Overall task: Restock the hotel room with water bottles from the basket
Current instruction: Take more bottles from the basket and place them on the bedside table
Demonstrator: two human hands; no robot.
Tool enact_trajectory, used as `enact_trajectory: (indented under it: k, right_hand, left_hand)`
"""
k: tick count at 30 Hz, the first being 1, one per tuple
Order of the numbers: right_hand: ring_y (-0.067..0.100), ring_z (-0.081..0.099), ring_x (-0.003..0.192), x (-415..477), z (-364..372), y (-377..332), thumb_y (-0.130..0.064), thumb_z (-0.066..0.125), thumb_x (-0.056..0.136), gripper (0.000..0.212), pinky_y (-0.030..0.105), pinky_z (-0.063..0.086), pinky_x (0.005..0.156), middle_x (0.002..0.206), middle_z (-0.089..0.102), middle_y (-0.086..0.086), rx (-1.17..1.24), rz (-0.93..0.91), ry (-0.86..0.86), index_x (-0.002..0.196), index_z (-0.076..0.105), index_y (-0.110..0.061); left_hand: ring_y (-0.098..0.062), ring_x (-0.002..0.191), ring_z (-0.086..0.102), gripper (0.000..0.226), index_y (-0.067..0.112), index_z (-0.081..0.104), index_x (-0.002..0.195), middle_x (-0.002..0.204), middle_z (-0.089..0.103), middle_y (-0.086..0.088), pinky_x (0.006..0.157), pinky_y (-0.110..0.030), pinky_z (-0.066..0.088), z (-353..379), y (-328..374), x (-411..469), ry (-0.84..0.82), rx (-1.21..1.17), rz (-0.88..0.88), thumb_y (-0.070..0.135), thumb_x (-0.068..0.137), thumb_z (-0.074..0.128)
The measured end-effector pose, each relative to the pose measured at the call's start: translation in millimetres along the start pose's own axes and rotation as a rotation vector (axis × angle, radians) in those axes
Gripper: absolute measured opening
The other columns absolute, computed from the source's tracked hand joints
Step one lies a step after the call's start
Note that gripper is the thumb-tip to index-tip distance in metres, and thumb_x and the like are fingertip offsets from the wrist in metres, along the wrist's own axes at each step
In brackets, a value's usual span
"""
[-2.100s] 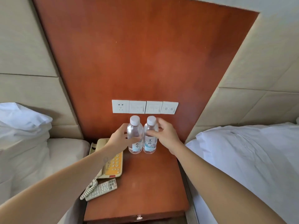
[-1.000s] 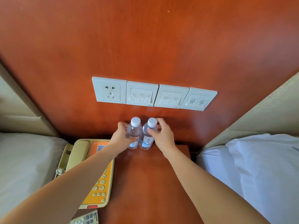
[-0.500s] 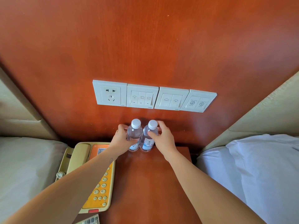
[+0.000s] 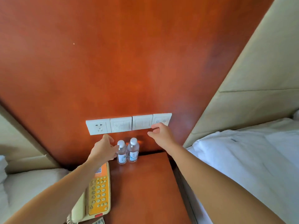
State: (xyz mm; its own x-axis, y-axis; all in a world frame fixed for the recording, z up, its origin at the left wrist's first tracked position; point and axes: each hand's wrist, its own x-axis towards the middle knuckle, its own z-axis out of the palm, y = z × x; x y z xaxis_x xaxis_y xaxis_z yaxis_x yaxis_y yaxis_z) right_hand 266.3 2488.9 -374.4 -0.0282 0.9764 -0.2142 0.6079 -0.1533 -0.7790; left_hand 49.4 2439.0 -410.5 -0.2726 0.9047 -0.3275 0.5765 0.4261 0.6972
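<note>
Two water bottles (image 4: 127,151) are stood upright, touching, at the back of the wooden nightstand (image 4: 145,191), below the switch panel (image 4: 128,126). Both hands are empty: the right hand (image 4: 160,137) is loosely spread, the left hand (image 4: 103,150) open, perhaps brushing the left bottle. A withdrawal straight back is advised, so the telephone (image 4: 98,194) is cleared.

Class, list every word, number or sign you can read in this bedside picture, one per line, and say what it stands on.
Left bottle label: dark characters, too blurred to read.
Right bottle label: blue characters, too blurred.
Telephone keypad: digits too small.
Rightmost switch plate: two round icons, unreadable.
Nothing can be quoted.
</note>
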Motion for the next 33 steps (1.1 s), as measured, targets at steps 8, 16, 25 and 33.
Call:
enact_trajectory:
  k: [8,16,25,33]
  right_hand:
    - [0.018,0.065,0.102,-188.4,-144.6,-39.3,-0.017,0.066,0.085,0.019,0.023,0.046,0.084,0.103,0.07,0.001,-0.039,-0.007,0.245,0.103,0.069,-0.014]
    - [0.018,0.061,0.098,-445.5,-285.8,-11.9,-0.025,0.066,0.087,0.02,0.021,0.041,0.079,0.102,0.067,0.0,-0.095,0.215,0.614,0.104,0.071,-0.016]
    - [0.006,0.052,0.057,-775.8,-380.2,73.8,-0.023,0.067,0.083,0.008,0.012,0.037,0.048,0.072,0.058,-0.012,-0.139,0.621,1.026,0.09,0.066,-0.023]
    - [0.016,0.06,0.087,-1088.5,-379.9,134.1,-0.024,0.066,0.086,0.006,0.024,0.044,0.077,0.101,0.068,0.003,-0.215,0.977,1.255,0.092,0.068,-0.021]
  left_hand:
    - [-0.019,0.071,0.069,0.009,0.026,0.056,0.098,0.079,0.071,0.002,0.073,-0.038,0.059,-57.9,129.0,-146.1,-0.036,0.231,0.434,0.028,0.089,0.057]
    - [-0.024,0.099,0.062,0.016,0.023,0.059,0.105,0.11,0.068,-0.001,0.084,-0.031,0.048,-1.5,246.9,-339.9,-0.26,0.323,0.892,0.03,0.091,0.057]
    - [-0.019,0.129,0.046,0.057,0.016,0.037,0.146,0.149,0.043,0.001,0.1,-0.024,0.03,135.0,328.1,-628.6,-0.747,0.44,1.448,0.041,0.096,0.053]
    - [-0.021,0.135,0.042,0.067,0.015,0.032,0.149,0.153,0.038,-0.002,0.101,-0.024,0.033,243.5,313.4,-934.5,-1.067,0.411,1.751,0.044,0.094,0.057]
